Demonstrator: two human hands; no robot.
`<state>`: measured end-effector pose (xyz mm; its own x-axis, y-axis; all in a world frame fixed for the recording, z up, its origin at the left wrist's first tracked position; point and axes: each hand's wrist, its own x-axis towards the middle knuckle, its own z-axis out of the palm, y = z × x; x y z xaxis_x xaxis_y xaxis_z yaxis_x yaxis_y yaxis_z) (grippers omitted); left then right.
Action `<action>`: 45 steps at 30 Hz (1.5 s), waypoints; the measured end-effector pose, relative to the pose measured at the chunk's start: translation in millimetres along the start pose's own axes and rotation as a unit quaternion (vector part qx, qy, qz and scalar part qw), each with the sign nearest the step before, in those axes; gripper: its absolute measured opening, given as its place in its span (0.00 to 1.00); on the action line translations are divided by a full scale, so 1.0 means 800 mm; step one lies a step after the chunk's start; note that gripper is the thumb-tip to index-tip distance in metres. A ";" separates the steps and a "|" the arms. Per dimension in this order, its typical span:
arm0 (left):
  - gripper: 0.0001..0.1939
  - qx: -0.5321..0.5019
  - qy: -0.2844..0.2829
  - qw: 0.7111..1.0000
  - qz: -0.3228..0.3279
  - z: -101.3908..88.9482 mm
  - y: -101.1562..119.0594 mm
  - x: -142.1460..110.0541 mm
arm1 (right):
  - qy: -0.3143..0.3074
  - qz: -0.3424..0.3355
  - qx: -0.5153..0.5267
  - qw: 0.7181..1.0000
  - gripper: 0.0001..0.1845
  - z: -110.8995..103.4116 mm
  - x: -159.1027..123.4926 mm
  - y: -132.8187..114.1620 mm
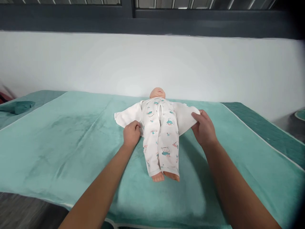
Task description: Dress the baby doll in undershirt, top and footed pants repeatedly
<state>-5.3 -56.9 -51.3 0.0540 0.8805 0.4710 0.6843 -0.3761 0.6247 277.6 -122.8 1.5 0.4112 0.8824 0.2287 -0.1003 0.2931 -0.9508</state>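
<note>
A baby doll (157, 93) lies on its back with its head toward the wall and bare feet toward me. It wears white trousers (166, 143) printed with small animals. Plain white cloth of a baby top (130, 115) spreads out to both sides; whether these parts are sleeves or open flaps I cannot tell. My right hand (203, 127) pinches the outer edge of the right part between thumb and fingers, lifting it a little. My left hand (132, 133) is closed at the lower edge of the left part, by the doll's side; its fingertips are partly hidden.
A green bedspread (78, 136) with pale seams covers the bed under the doll. Behind it stands a white wall (107, 63) below a dark window frame (71, 19). A dark green cushion-like bundle (17, 107) lies at the far left. Grey floor (21, 210) shows at the lower left.
</note>
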 end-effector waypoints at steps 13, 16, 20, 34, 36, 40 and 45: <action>0.11 -0.039 0.057 0.997 -0.034 0.001 -0.008 0.000 | -0.142 -0.088 -0.227 0.959 0.16 0.067 0.014 -0.046; 0.09 0.005 0.110 0.992 -0.062 0.002 -0.015 0.003 | -0.078 -0.108 -0.284 0.949 0.19 0.095 0.054 -0.021; 0.10 0.125 0.159 0.971 -0.124 -0.010 -0.032 0.010 | -0.103 -0.079 -0.387 0.913 0.32 0.123 0.069 0.019; 0.18 -0.052 0.175 0.959 -0.218 -0.034 -0.038 0.033 | -0.146 -0.077 -0.364 0.917 0.35 0.112 0.048 0.035; 0.14 -0.126 0.198 0.962 -0.139 -0.034 -0.012 0.033 | -0.143 -0.079 -0.359 0.919 0.34 0.112 0.048 0.036; 0.12 -0.107 0.135 0.972 0.161 -0.034 0.059 0.017 | -0.135 -0.079 -0.333 0.930 0.32 0.111 0.049 0.038; 0.14 -0.115 -0.126 0.951 0.257 -0.025 0.097 -0.008 | -0.121 -0.059 -0.304 0.943 0.28 0.111 0.050 0.036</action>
<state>32.8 -97.0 6.5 0.5307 0.5928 0.6057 0.3439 -0.8038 0.4854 210.7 -46.1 1.5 0.1602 0.9369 0.3107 0.5010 0.1940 -0.8434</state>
